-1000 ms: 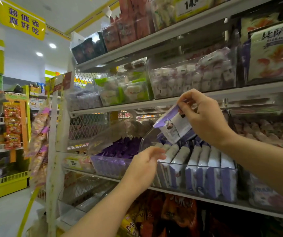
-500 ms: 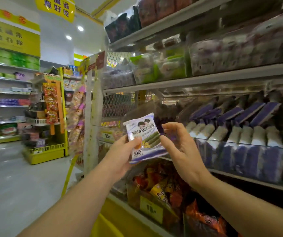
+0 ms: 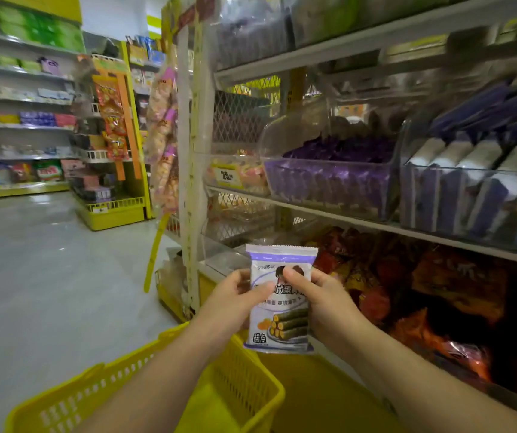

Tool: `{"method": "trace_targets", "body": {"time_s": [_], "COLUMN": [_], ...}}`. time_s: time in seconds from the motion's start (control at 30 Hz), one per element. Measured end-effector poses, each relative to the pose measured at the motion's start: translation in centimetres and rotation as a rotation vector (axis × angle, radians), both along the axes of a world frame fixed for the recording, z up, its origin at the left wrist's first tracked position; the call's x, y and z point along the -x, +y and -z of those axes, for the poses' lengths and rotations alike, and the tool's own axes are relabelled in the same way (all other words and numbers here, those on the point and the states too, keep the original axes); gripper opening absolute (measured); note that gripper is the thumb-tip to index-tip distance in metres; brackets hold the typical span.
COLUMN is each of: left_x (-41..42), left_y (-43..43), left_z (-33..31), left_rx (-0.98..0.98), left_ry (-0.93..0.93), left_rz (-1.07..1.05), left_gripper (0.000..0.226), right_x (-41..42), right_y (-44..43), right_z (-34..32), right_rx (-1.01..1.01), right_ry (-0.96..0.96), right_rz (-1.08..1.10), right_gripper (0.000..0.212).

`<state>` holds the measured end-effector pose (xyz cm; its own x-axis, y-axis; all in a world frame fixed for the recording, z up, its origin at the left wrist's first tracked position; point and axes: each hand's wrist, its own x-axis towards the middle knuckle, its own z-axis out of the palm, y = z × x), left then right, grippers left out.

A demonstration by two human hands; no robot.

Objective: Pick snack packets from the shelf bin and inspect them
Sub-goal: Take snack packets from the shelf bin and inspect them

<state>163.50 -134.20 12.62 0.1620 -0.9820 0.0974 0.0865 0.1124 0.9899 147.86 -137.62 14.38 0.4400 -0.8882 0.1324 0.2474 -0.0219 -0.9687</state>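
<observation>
both hands [image 3: 238, 295] [image 3: 322, 295] pinch snack packet [image 3: 280, 320] upright | basket [image 3: 157, 385] seemingly below

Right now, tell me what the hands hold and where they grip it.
One packet, upright, in both hands: the left hand pinches its left edge, the right hand its right edge, thumbs on the printed front.

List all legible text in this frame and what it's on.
"咸蛋": middle of the snack packet, partly covered.
"糕点": the same packet, lower left corner.
"25": yellow price tag on a shelf bin; its smaller print is blurred.
All other packaging and shelf labels: too blurred to read.
</observation>
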Motion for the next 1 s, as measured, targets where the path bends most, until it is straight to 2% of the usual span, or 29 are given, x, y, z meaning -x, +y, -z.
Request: {"method": "trace_targets", "body": {"time_s": [0.1,0.2,0.3,0.43,0.7,0.8,1.0], "left_x": [-0.4,-0.6,-0.5,0.2,2.1,2.3,2.1], "left_y": [-0.8,-1.3,-1.4,-1.6,-1.0,-0.5,0.4], "left_z": [0.5,0.7,1.0,1.6,2.0,1.8,1.1], "left_rx": [0.028,0.049,0.028,-0.071,-0.17,-0.165,-0.12], "left_ry": [0.0,0.011,0.098,0.243,0.383,0.388,0.392], "left_rz": [-0.123,-0.12,-0.103,-0.077,-0.111,-0.132,-0.187], "left_gripper": [0.026,0.013,0.012,0.008,0.012,0.023,0.021], "right_x": [-0.7,-1.0,-0.9,-0.4,0.2,0.3,0.0], "right_y": [-0.9,-1.7,-2.1,-2.1,-1.1,-0.9,-0.4], "right_z": [1.9,2.9,3.0,3.0,2.7,2.6,2.1], "right_rx": [-0.027,-0.042,-0.062,-0.148,-0.236,-0.266,-0.306], "right_ry": [0.027,0.036,0.021,-0.057,-0.09,-0.066,-0.108], "right_rz": [-0.008,-0.025,-0.034,-0.067,0.046,0.084,0.103], "right_gripper": [0.039,0.041,0.04,0.05,0.029,0.032,0.034]}}
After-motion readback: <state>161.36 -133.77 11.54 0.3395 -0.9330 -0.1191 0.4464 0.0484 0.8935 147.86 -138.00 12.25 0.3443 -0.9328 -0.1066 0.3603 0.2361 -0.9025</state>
